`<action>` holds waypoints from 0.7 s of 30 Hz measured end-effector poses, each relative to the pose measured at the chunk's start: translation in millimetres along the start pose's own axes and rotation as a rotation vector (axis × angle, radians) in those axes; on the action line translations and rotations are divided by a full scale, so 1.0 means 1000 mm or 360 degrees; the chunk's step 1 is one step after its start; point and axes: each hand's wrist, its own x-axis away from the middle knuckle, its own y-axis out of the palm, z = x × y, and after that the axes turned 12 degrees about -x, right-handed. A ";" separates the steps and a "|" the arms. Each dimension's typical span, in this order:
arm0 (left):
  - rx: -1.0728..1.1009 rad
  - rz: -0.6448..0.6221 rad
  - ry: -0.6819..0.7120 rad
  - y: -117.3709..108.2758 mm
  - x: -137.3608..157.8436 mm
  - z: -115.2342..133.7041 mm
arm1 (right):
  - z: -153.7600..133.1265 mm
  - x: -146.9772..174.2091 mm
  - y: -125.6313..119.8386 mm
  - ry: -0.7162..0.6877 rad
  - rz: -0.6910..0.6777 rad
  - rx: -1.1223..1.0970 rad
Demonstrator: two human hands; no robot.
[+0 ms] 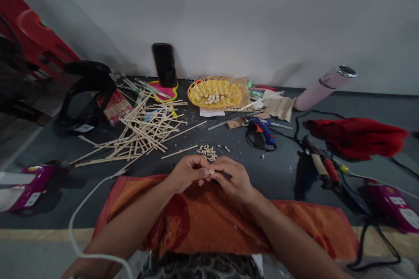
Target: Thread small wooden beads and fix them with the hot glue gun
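Both hands meet above an orange towel (209,222) at the table's near edge. My left hand (191,171) and my right hand (236,178) are closed, fingertips pinching a small cluster of cut wooden stick pieces (211,171) between them. Just beyond the fingers lies a pile of short cut stick pieces (207,152). Farther back, a yellow wicker basket (193,91) holds several similar small clusters. Long thin wooden sticks (144,130) are heaped loosely to the left. Fingers partly cover the held cluster, so its full shape is hidden.
A blue glue gun (265,130) lies right of the basket. Pliers (322,163), a red cloth (360,137) and a pink flask (322,89) are farther right. A phone (164,65) leans on the wall. Purple power strips (34,187) and a white cable (77,213) flank the workspace.
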 end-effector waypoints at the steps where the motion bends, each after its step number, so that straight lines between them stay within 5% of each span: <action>1: 0.0004 -0.0003 0.0001 0.000 0.000 0.000 | 0.000 0.000 0.000 -0.0001 -0.0001 -0.0001; 21: -0.0061 0.0191 -0.0111 0.005 -0.002 0.002 | 0.005 -0.001 -0.008 -0.0012 0.0037 0.0236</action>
